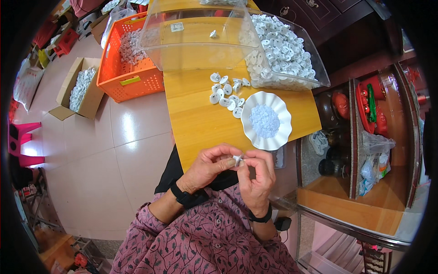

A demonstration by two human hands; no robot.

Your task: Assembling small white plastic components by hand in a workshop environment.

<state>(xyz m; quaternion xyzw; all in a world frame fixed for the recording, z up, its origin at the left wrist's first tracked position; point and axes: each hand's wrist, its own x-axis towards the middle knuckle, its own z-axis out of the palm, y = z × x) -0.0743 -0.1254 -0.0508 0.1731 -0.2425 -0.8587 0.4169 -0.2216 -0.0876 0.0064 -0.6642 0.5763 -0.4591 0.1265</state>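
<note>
Between the fingertips of both my hands is a small white plastic part (237,158), held just off the near edge of the yellow table. My left hand (212,165) pinches it from the left, thumb and forefinger closed on it. From the right, my right hand (257,174) grips it the same way. Its details are partly covered by the fingers. Beyond my hands stands a white scalloped bowl (284,130) with many tiny pale-blue pieces (264,121) in it. Several round white plastic parts (224,101) lie loose to the left of the bowl.
At the table's (189,121) far right, a clear bin (315,83) is heaped with white parts. A clear tub (196,55) beside it holds one part. An orange crate (130,82) and a cardboard box (93,98) stand at left. Shelves (353,150) line the right side.
</note>
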